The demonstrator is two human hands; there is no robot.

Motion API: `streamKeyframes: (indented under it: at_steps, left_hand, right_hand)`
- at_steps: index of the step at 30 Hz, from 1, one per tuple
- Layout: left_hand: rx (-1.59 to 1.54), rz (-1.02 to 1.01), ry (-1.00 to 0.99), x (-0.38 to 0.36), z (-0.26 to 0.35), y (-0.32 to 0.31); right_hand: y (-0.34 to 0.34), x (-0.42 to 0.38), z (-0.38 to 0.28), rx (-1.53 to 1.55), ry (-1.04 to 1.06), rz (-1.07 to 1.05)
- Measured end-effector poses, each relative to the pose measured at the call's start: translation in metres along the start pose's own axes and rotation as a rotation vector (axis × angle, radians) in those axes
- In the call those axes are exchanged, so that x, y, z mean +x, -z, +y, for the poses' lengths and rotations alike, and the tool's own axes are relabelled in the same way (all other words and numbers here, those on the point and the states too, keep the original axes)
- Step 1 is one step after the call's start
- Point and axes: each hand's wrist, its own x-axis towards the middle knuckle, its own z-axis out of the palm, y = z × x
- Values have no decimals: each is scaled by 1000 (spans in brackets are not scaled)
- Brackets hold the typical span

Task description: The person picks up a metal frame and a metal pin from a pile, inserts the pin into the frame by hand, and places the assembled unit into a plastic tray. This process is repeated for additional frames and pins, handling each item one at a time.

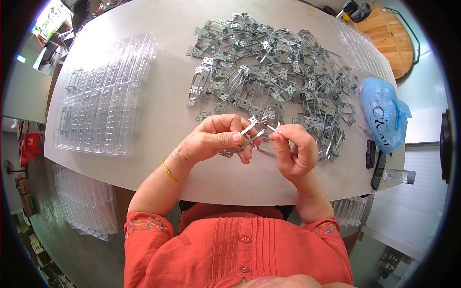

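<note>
Thin metal brackets (248, 128) with long flat arms are pinched between the thumb and fingers of my left hand (218, 137), some of them crossing each other. Close on the right, my right hand (296, 148) has thumb and forefinger pressed together at the tip of a slim metal piece (272, 128). Both hands are over the near part of the table, just below a large heap of similar silvery metal brackets (269, 67). The fingers partly hide the held pieces.
Clear plastic trays (103, 96) are stacked on the table's left, another tray (362, 48) at the back right. A blue plastic bag (382, 115), a black phone (378, 171), a small black object (370, 154) and a clear bottle (399, 176) lie at the right edge.
</note>
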Motion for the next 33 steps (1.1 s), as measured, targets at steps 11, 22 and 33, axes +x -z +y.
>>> streamKeyframes:
  at_steps: [11, 22, 33]
  left_hand:
    - [4, 14, 35, -1, 2, -2]
    - [69, 146, -139, 1, 6, 2]
    - [-8, 225, -264, 2, 6, 3]
  right_hand:
    - [-1, 1, 0, 10, 13, -21]
    - [2, -2, -9, 480, -360, 29]
    - [-6, 9, -23, 699, -939, -249]
